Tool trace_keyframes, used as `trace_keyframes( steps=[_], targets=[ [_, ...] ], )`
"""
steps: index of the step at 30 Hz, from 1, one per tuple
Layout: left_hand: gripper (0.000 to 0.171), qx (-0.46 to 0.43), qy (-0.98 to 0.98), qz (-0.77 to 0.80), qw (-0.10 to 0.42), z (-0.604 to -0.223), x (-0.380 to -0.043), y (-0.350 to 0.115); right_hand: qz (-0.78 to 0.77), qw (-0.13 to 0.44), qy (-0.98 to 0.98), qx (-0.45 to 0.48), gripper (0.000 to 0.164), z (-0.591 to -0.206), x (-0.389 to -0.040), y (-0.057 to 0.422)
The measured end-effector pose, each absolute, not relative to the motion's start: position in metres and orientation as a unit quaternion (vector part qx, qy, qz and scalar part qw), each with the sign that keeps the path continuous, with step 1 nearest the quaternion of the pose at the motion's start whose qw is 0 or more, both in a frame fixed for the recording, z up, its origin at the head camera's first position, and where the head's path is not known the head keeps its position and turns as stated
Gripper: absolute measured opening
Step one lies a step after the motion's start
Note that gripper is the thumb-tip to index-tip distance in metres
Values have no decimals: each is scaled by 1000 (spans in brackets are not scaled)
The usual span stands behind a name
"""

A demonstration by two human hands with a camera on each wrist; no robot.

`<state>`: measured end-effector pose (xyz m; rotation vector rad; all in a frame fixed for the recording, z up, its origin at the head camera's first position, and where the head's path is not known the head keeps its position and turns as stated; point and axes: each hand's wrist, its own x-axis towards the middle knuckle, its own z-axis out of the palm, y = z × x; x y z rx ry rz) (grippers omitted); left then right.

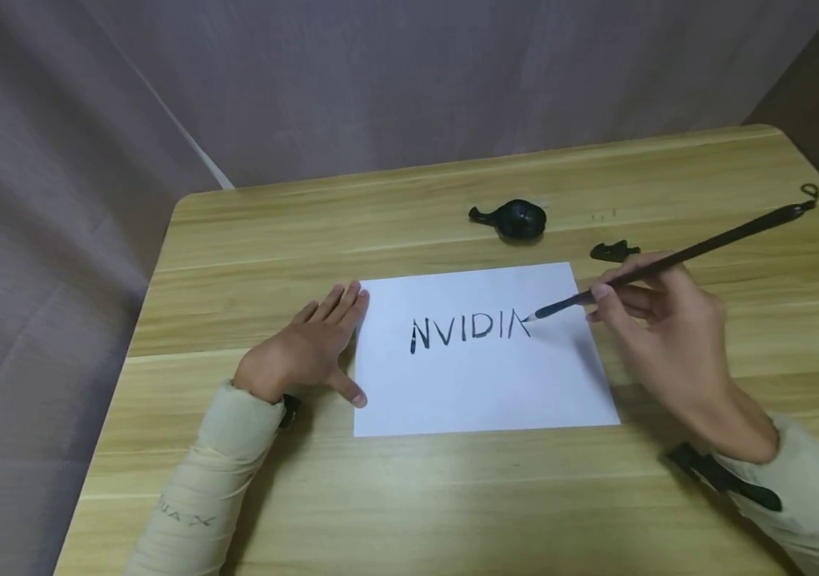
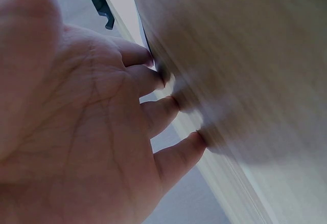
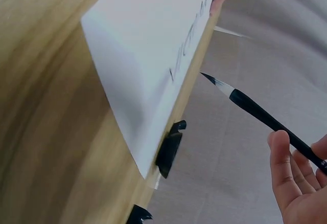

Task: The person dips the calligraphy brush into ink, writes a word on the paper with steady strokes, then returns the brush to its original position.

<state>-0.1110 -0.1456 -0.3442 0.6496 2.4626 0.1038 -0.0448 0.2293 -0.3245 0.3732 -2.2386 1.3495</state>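
Observation:
A white sheet of paper [image 1: 481, 392] lies on the table, bearing the black letters "NVIDI" and two slanting strokes meeting at the top. My right hand [image 1: 676, 336] pinches a dark-handled calligraphy brush [image 1: 712, 242] between thumb and fingers. Its black-tipped bristles [image 3: 217, 83] appear just above the paper in the right wrist view, over the last strokes. My left hand [image 1: 309, 348] rests at the sheet's left edge, fingers extended and thumb spread, touching the paper's margin. In the left wrist view, its fingertips [image 2: 196, 139] meet the tabletop.
Behind the paper sits a rounded black object [image 1: 521, 220] with a short stem pointing left. A small, jagged black piece [image 1: 614, 251] lies beyond the paper's right corner. The wooden table [image 1: 409, 512] ends at a grey curtain [image 1: 409, 88].

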Motion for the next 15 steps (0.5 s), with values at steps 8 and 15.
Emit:
trace_keyframes(
  steps=[8, 15],
  targets=[
    [148, 245, 925, 38, 286, -345, -111, -146, 512, 243, -815, 123, 27, -338, -53, 228],
    [148, 241, 924, 29, 295, -348, -113, -145, 507, 242, -819, 117, 25, -344, -59, 228]
  ],
)
